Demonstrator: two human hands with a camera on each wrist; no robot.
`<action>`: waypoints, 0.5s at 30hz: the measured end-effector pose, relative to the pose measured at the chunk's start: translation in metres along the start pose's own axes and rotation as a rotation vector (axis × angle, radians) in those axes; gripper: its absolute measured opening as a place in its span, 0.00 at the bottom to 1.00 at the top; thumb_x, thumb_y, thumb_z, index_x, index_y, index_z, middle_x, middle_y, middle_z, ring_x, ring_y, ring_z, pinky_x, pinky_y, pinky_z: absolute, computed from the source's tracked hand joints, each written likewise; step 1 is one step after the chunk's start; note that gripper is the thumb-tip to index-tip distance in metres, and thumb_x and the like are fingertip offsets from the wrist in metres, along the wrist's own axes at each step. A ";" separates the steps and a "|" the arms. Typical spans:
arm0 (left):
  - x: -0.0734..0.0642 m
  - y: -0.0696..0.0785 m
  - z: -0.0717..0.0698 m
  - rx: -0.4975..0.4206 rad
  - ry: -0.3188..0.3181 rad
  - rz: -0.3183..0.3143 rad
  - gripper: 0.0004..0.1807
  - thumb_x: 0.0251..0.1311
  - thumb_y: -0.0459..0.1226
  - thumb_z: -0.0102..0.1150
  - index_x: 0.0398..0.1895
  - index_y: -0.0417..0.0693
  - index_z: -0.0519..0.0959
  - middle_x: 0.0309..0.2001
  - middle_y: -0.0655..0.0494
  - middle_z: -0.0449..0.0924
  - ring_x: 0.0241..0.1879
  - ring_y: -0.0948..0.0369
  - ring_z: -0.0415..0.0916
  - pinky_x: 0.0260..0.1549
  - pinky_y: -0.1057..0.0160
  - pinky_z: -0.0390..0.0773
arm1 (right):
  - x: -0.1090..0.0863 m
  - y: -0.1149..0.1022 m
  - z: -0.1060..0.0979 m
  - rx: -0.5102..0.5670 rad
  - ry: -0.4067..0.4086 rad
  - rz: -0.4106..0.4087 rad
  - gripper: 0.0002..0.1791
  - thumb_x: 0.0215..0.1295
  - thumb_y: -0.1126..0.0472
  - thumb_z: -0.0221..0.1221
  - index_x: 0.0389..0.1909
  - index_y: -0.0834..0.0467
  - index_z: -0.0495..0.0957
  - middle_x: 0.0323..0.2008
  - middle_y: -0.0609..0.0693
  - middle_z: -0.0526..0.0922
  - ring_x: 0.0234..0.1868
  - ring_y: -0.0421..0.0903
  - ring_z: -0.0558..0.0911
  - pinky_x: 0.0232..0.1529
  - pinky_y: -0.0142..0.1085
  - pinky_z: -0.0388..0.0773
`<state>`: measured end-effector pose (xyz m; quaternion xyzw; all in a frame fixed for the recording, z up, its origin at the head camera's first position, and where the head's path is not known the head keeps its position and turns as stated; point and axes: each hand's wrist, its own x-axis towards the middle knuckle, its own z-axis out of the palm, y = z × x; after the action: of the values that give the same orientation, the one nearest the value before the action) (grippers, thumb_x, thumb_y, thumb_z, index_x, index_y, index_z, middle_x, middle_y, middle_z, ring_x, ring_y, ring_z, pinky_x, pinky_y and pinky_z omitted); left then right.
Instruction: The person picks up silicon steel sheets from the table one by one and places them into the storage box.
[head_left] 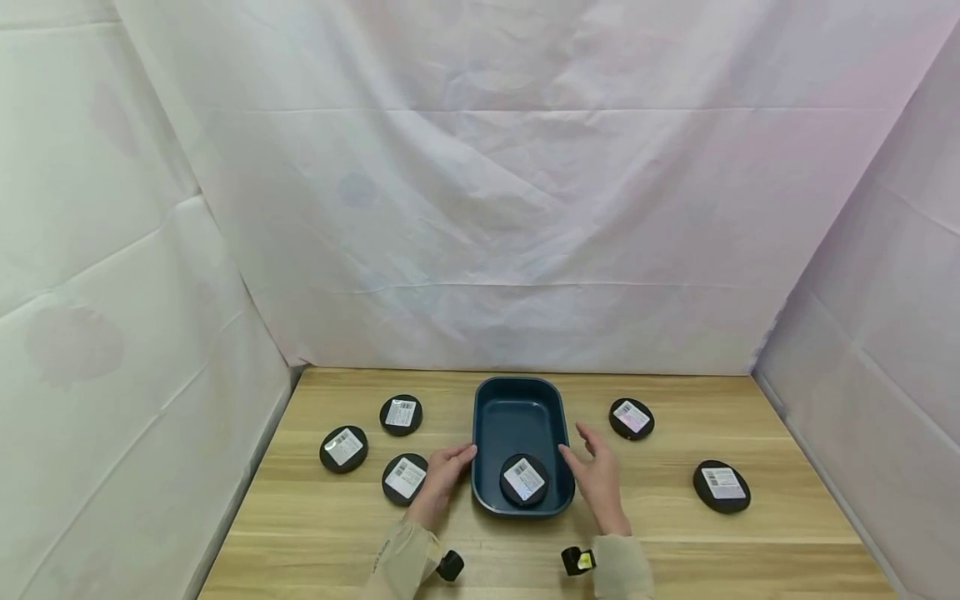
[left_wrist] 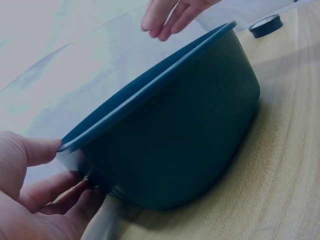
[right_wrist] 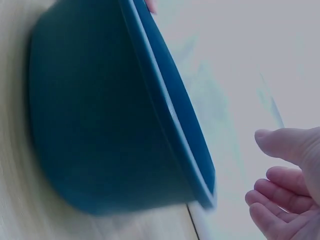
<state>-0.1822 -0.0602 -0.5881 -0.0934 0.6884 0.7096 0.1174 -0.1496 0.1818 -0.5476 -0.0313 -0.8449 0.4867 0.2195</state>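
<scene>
A dark teal rectangular tub [head_left: 517, 442] with rounded corners stands on the wooden table. Inside it, near its front end, lies a round black disc [head_left: 524, 480] with a white barcode label. My left hand [head_left: 447, 481] is at the tub's left side; in the left wrist view its thumb [left_wrist: 42, 151] rests at the rim and the bent fingers lie against the outer wall below. On the other side, my right hand [head_left: 600, 483] has its thumb and fingers spread beside the tub. The right wrist view shows that hand [right_wrist: 295, 185] apart from the rim, holding nothing.
Left of the tub lie labelled black discs: a front one [head_left: 405, 479] beside my left wrist, a back one [head_left: 401, 415] and an outer one [head_left: 343, 449]. Two more discs, one farther back [head_left: 632, 418] and one nearer [head_left: 722, 486], lie to the right. White cloth [head_left: 517, 208] surrounds the table.
</scene>
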 end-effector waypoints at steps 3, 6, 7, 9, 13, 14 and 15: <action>-0.001 0.001 0.001 -0.004 0.002 0.001 0.21 0.61 0.36 0.57 0.50 0.25 0.75 0.49 0.35 0.78 0.48 0.54 0.75 0.51 0.53 0.72 | 0.001 0.007 -0.009 -0.021 0.041 -0.002 0.24 0.48 0.73 0.67 0.48 0.74 0.75 0.47 0.69 0.78 0.49 0.63 0.77 0.51 0.51 0.73; -0.001 0.001 0.001 -0.008 0.003 -0.002 0.21 0.61 0.36 0.57 0.49 0.25 0.75 0.49 0.35 0.78 0.47 0.55 0.75 0.50 0.54 0.72 | 0.001 0.013 -0.018 -0.055 0.079 0.009 0.23 0.48 0.74 0.67 0.48 0.75 0.75 0.47 0.70 0.78 0.49 0.63 0.77 0.50 0.50 0.73; -0.001 0.001 0.001 -0.010 0.005 -0.005 0.21 0.61 0.36 0.57 0.49 0.25 0.76 0.49 0.36 0.78 0.46 0.56 0.75 0.50 0.55 0.73 | 0.001 0.015 -0.021 -0.058 0.090 0.017 0.23 0.49 0.74 0.67 0.48 0.75 0.74 0.47 0.70 0.78 0.49 0.64 0.77 0.50 0.50 0.73; 0.000 0.001 0.001 -0.013 0.006 -0.008 0.21 0.61 0.36 0.57 0.49 0.25 0.76 0.48 0.36 0.79 0.45 0.57 0.75 0.50 0.56 0.73 | 0.000 0.018 -0.028 -0.070 0.114 0.032 0.23 0.49 0.74 0.67 0.48 0.74 0.74 0.47 0.70 0.78 0.49 0.63 0.77 0.50 0.50 0.73; 0.000 0.001 0.000 -0.012 0.006 -0.009 0.21 0.61 0.36 0.57 0.50 0.25 0.75 0.48 0.36 0.78 0.45 0.59 0.75 0.51 0.55 0.72 | -0.001 0.024 -0.038 -0.073 0.139 0.072 0.23 0.51 0.73 0.66 0.49 0.73 0.74 0.48 0.69 0.77 0.51 0.62 0.75 0.51 0.49 0.71; 0.000 0.001 -0.001 -0.010 0.006 -0.011 0.21 0.61 0.36 0.57 0.50 0.25 0.75 0.49 0.36 0.78 0.45 0.58 0.75 0.51 0.54 0.72 | -0.001 0.025 -0.040 -0.075 0.147 0.083 0.23 0.51 0.73 0.66 0.49 0.73 0.74 0.48 0.69 0.77 0.51 0.62 0.75 0.52 0.49 0.71; -0.001 0.001 -0.001 -0.008 0.005 -0.012 0.21 0.62 0.36 0.57 0.50 0.25 0.75 0.49 0.36 0.78 0.46 0.57 0.75 0.52 0.53 0.71 | -0.002 0.027 -0.043 -0.075 0.151 0.099 0.23 0.51 0.73 0.66 0.50 0.73 0.74 0.49 0.68 0.76 0.52 0.61 0.75 0.52 0.49 0.70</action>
<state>-0.1821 -0.0609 -0.5868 -0.0998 0.6855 0.7113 0.1195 -0.1349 0.2299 -0.5520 -0.1177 -0.8410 0.4612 0.2571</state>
